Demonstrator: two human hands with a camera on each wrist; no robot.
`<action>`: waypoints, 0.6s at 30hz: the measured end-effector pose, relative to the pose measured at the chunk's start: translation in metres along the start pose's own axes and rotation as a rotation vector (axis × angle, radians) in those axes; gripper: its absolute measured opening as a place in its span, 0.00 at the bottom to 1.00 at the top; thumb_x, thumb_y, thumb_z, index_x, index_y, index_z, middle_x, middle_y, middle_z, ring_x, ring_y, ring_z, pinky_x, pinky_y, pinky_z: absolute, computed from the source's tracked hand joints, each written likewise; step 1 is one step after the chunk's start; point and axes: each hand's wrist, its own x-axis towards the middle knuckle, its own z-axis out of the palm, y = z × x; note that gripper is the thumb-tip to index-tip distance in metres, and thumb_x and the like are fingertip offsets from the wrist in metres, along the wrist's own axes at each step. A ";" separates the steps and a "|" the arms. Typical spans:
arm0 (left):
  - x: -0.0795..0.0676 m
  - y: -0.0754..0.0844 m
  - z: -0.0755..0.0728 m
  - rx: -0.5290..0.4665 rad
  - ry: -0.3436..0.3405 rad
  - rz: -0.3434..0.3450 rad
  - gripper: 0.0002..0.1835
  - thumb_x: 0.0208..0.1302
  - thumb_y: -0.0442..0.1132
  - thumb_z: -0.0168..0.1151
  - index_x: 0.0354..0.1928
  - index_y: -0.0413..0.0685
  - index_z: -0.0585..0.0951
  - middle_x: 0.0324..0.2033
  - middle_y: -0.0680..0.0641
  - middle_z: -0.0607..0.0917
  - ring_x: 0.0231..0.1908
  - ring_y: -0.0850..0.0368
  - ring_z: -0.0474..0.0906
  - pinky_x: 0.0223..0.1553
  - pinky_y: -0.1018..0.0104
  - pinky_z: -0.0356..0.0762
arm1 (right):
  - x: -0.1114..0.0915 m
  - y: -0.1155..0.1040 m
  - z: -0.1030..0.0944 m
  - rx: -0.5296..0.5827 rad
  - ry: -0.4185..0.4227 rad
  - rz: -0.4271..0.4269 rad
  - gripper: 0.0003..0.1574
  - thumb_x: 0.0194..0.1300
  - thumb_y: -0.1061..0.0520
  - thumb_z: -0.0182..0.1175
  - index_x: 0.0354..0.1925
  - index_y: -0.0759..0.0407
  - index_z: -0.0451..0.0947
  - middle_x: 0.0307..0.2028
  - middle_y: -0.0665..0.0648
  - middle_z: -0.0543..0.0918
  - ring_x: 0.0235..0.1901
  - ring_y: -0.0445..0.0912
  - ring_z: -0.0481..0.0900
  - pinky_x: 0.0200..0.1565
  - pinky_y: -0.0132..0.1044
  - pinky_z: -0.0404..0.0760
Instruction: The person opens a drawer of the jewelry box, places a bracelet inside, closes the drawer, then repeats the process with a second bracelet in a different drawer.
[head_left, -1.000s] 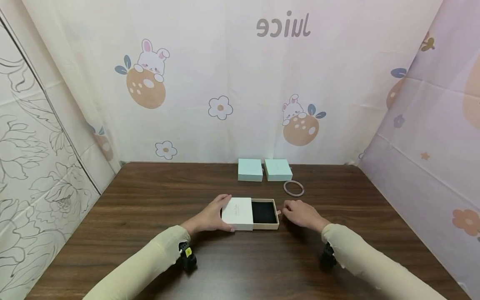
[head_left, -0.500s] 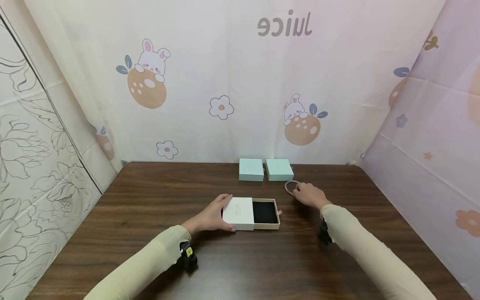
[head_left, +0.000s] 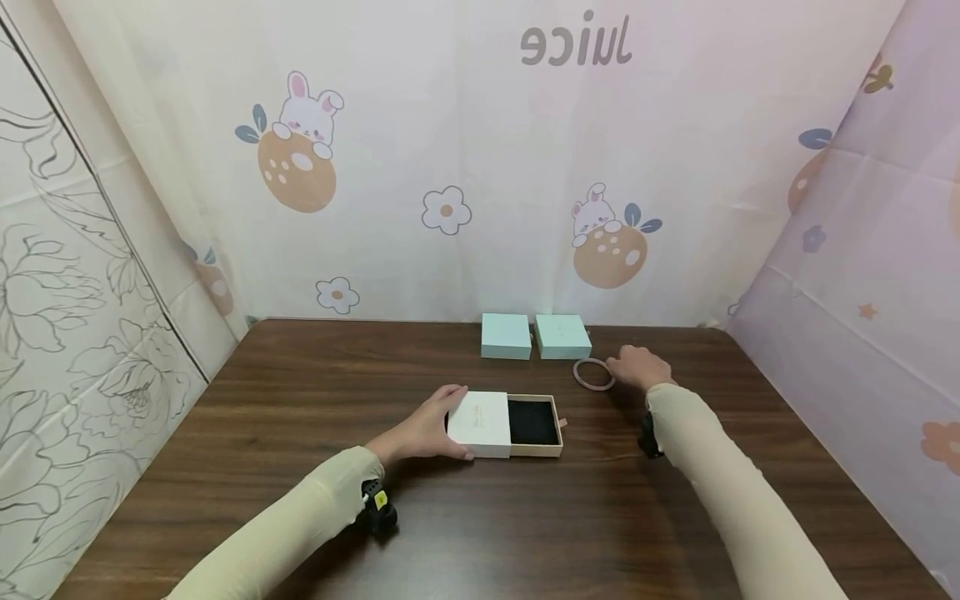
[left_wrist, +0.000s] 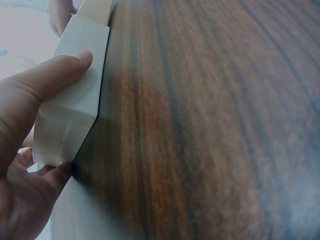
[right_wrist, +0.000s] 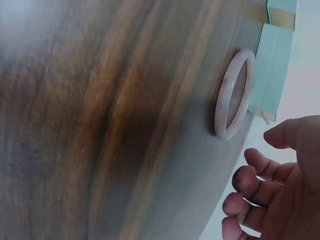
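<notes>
My left hand (head_left: 427,429) holds the white sleeve of a small drawer-style jewelry box (head_left: 480,425), thumb on the near side and fingers round the far left. From the sleeve's right end the drawer (head_left: 536,451) is slid partly out, showing a black pad (head_left: 532,422) and a small ribbon tab (head_left: 564,423). A pale pinkish bangle (right_wrist: 223,102) lies flat on the table. Just right of it is my right hand (head_left: 641,367); in the right wrist view its fingers are loosely bent, apart from the bangle, holding nothing.
Two mint-green boxes (head_left: 506,336) stand side by side at the table's back edge, just behind the bangle. The dark wood table (head_left: 360,358) meets a printed curtain (head_left: 390,125) at the back and sides.
My right hand has moved from beside the drawer's ribbon tab, away from me and rightward, to beside the bangle. The left hand keeps its hold on the box.
</notes>
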 end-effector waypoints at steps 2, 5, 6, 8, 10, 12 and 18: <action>0.000 0.000 0.000 0.006 -0.003 -0.001 0.60 0.41 0.50 0.79 0.72 0.34 0.55 0.66 0.40 0.60 0.60 0.48 0.63 0.59 0.53 0.63 | 0.001 0.003 0.001 -0.007 -0.030 0.021 0.30 0.71 0.51 0.39 0.54 0.77 0.68 0.44 0.73 0.76 0.40 0.61 0.75 0.41 0.57 0.73; 0.001 0.001 0.000 0.012 -0.014 -0.002 0.60 0.42 0.50 0.79 0.72 0.35 0.54 0.67 0.41 0.60 0.60 0.49 0.64 0.59 0.54 0.64 | 0.002 0.009 0.005 -0.027 -0.071 0.051 0.32 0.72 0.49 0.39 0.56 0.77 0.67 0.47 0.75 0.74 0.41 0.61 0.74 0.41 0.56 0.73; 0.001 0.001 0.000 0.014 -0.019 -0.004 0.60 0.42 0.50 0.79 0.72 0.35 0.54 0.67 0.41 0.60 0.60 0.50 0.63 0.59 0.55 0.64 | 0.002 0.012 0.006 -0.035 -0.078 0.055 0.33 0.72 0.49 0.39 0.57 0.77 0.67 0.48 0.75 0.74 0.41 0.61 0.74 0.42 0.56 0.73; 0.001 0.001 0.000 0.012 -0.024 -0.010 0.60 0.42 0.50 0.79 0.72 0.36 0.54 0.67 0.42 0.59 0.60 0.50 0.63 0.59 0.55 0.64 | 0.002 0.015 0.009 -0.040 -0.085 0.055 0.34 0.73 0.48 0.38 0.57 0.78 0.67 0.49 0.76 0.73 0.41 0.61 0.75 0.42 0.56 0.73; 0.001 0.001 -0.001 0.008 -0.022 -0.016 0.60 0.42 0.50 0.79 0.72 0.36 0.54 0.67 0.42 0.59 0.60 0.50 0.63 0.59 0.55 0.64 | 0.003 0.016 0.012 -0.037 -0.079 0.042 0.34 0.74 0.47 0.38 0.56 0.78 0.67 0.48 0.76 0.74 0.40 0.61 0.75 0.41 0.56 0.73; 0.000 0.001 -0.001 0.005 -0.018 -0.019 0.60 0.42 0.50 0.79 0.72 0.37 0.54 0.67 0.42 0.59 0.61 0.50 0.63 0.59 0.54 0.63 | 0.004 0.015 0.015 -0.043 -0.070 0.030 0.35 0.75 0.46 0.37 0.54 0.77 0.68 0.44 0.74 0.76 0.37 0.59 0.75 0.39 0.55 0.73; -0.003 0.001 -0.001 0.006 -0.009 -0.016 0.59 0.42 0.51 0.79 0.72 0.36 0.55 0.67 0.41 0.59 0.60 0.50 0.63 0.59 0.53 0.63 | 0.011 0.011 0.024 -0.122 -0.053 0.028 0.32 0.76 0.44 0.37 0.42 0.70 0.75 0.29 0.65 0.77 0.28 0.54 0.74 0.35 0.52 0.72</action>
